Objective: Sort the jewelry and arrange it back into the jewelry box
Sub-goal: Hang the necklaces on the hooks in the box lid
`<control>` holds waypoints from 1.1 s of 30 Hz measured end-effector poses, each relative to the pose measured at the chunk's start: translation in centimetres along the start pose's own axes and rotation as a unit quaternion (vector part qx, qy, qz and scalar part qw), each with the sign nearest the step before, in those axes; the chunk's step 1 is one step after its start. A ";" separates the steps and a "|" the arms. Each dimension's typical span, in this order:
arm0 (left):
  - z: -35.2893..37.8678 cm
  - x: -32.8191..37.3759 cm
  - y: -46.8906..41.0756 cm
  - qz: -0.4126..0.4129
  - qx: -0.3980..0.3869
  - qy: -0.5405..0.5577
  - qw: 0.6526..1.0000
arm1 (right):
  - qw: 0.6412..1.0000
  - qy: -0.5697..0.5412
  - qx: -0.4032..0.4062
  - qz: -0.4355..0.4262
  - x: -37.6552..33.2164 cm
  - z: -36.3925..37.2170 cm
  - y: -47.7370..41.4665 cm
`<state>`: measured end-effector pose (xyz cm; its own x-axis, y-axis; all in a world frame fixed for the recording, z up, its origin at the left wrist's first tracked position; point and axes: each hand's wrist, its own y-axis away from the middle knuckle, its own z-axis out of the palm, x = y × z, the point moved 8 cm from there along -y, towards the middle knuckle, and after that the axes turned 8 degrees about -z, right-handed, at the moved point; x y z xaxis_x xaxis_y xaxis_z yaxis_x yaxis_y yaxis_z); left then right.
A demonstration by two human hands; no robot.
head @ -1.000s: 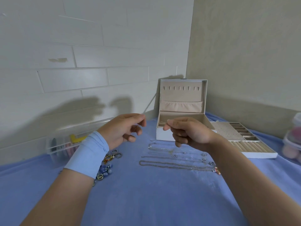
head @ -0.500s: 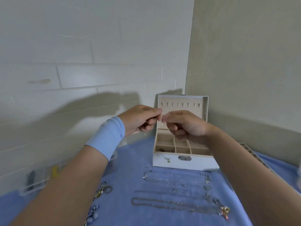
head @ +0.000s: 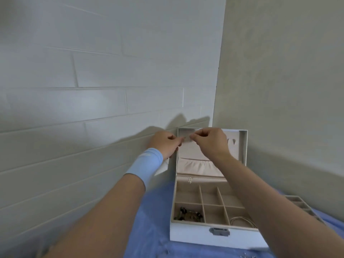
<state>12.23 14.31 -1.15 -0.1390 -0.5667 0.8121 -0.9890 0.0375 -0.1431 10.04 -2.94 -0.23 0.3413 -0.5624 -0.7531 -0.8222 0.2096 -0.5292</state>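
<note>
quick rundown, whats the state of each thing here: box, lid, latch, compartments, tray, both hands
jewelry box, open
lid, raised upright
latch, unfastened
front left compartment, holds small dark pieces
front right compartment, holds thin coiled loops
tray, out of the box, lying beside it
left hand, pinching a thin chain at the lid's top
right hand, pinching the same chain

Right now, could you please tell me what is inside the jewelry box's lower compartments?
Small dark pieces lie in the jewelry box's front-left compartment; thin hoops lie front-right, partly covered by the right forearm. Other visible compartments show only lining.
</note>
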 end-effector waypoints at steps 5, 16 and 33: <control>1.4 -1.1 -3.1 -0.020 0.075 -0.065 0.995 | 0.997 0.021 0.071 0.010 2.4 1.8 -1.7; 2.6 -3.4 -4.8 -0.085 0.111 -0.009 0.990 | 0.995 0.072 0.071 -0.001 3.3 2.6 -2.0; 4.4 -2.7 1.8 -0.021 -0.240 0.007 0.970 | 0.927 -0.162 -0.291 0.175 3.8 6.2 4.7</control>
<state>11.07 12.35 -6.11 -0.0946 -0.5645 0.8200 -0.9030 0.3955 0.1680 10.34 0.87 -7.99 0.0492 -0.2515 -0.9666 -0.9825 -0.1860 -0.0016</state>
